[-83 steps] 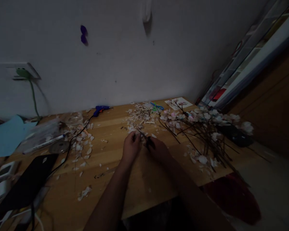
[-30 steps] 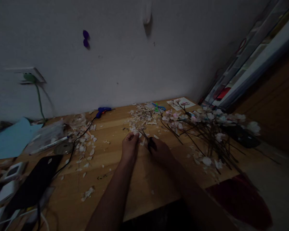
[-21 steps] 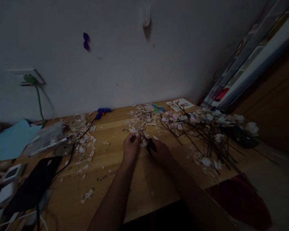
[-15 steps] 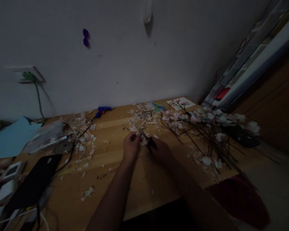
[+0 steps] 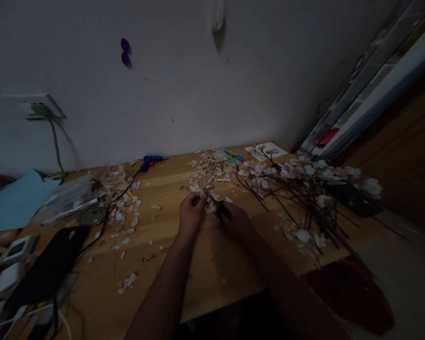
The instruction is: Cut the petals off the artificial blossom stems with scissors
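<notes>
In the dim head view, my left hand (image 5: 192, 210) pinches a small pale petal-like piece (image 5: 203, 195) between thumb and fingertips. My right hand (image 5: 235, 221) is wrapped round the dark handles of a pair of scissors (image 5: 212, 198). The blades point up and left, their tips right beside the pale piece. Whether the blades touch it is too dark to tell. Just beyond both hands lies a heap of pale scraps (image 5: 208, 167), with a few loose petals by the scissors.
A blue glue gun (image 5: 152, 160) lies near the wall, its black cord running left. Blue-and-green scissors (image 5: 233, 156) rest behind the scraps. Branches with pale blossoms (image 5: 304, 174) cover the table's right side. At left are a black flat object (image 5: 53, 264), a clear bag (image 5: 69, 198) and scattered petals.
My left hand has shifted very slightly left. The scissors and my right hand stay almost where they were, and the whole view has tilted a little.
</notes>
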Available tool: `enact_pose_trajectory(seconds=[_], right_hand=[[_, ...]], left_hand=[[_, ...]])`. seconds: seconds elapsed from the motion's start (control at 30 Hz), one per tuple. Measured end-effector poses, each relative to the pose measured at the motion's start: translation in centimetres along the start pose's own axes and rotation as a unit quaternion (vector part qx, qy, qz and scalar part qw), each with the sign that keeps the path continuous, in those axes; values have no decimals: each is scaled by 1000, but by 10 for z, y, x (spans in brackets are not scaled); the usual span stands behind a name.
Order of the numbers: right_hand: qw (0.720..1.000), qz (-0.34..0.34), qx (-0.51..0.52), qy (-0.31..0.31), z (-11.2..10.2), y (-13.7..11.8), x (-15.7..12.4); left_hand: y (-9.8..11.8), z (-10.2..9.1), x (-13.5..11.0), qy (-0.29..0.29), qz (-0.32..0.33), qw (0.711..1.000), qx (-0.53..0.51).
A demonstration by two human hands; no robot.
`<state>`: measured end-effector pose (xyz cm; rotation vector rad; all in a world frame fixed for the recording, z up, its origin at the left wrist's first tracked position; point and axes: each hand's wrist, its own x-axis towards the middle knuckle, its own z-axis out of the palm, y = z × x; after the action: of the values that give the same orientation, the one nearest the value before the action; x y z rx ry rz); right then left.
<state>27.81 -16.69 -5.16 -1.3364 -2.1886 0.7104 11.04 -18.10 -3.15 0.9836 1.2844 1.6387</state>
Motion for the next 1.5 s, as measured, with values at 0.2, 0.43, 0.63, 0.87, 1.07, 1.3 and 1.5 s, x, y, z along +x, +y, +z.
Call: enact_pose_trajectory(seconds=[0.2, 0.43, 0.63, 0.87, 1.07, 1.3, 1.5], right_hand=[[1000, -1, 4, 5, 1, 2, 0], [1000, -8, 20, 10, 1, 1, -1], [999, -5, 28, 15, 1, 0, -2], [1000, -7, 13, 13, 1, 0, -3], [1000, -15, 12, 14, 1, -2, -3], [1000, -9, 12, 10, 1, -1, -2], [1000, -5, 11, 10, -1, -3, -3]], left_hand=[[5, -2, 0, -9, -3, 1000, 11], [11, -2, -1, -23, -10, 1000, 8], [1, 6, -4, -14, -75, 992, -104], [-6, 9, -6, -3, -67, 992, -109], [-4, 10, -7, 12, -54, 993, -109], [-7, 10, -8, 7, -50, 993, -105], [-5, 11, -7, 28, -55, 989, -132]])
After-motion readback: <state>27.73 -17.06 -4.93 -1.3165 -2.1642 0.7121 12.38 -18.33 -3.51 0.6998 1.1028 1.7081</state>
